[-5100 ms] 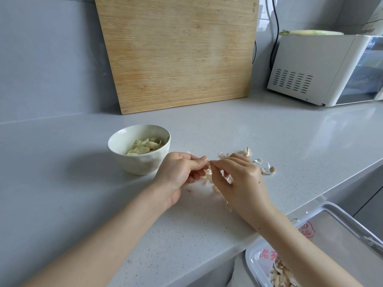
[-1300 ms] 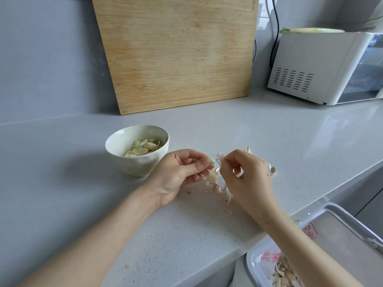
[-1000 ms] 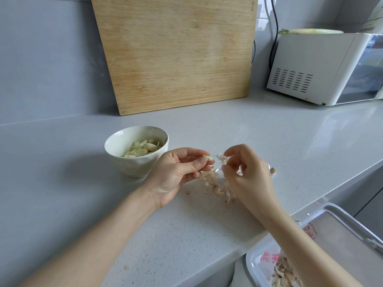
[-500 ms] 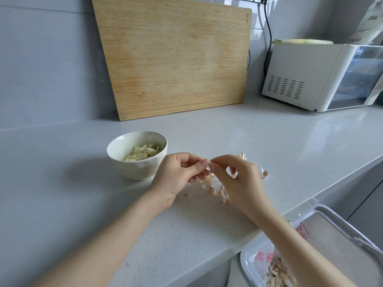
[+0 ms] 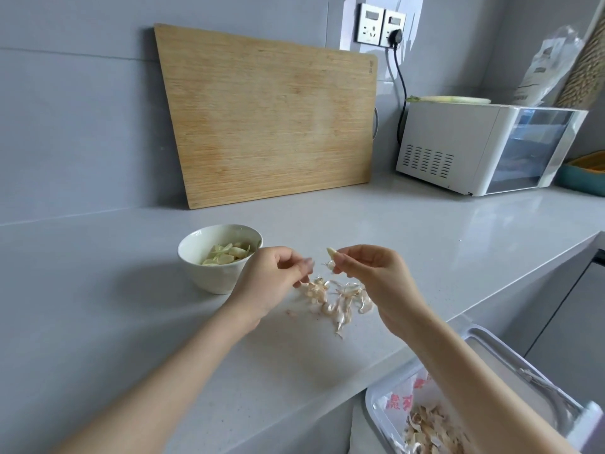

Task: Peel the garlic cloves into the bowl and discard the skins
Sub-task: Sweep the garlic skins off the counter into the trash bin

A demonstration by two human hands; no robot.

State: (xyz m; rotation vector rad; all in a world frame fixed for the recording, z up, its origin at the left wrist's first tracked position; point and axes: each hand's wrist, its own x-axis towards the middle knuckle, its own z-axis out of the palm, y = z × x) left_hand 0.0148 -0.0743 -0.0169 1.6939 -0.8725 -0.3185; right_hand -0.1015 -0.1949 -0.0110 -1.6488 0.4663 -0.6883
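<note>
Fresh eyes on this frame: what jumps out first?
At centre, the right hand pinches a pale garlic clove above a loose heap of skins. Just left stands the white bowl of peeled cloves; a big wooden cutting board leans on the wall behind.

You have a pale grey countertop [image 5: 409, 231] across the lower frame, meeting a grey tiled wall [image 5: 82, 126]. A wooden cutting board [image 5: 268, 119] leans against it at top centre; a wall socket [image 5: 381, 24] and white appliance [image 5: 451, 149] sit upper right.
</note>
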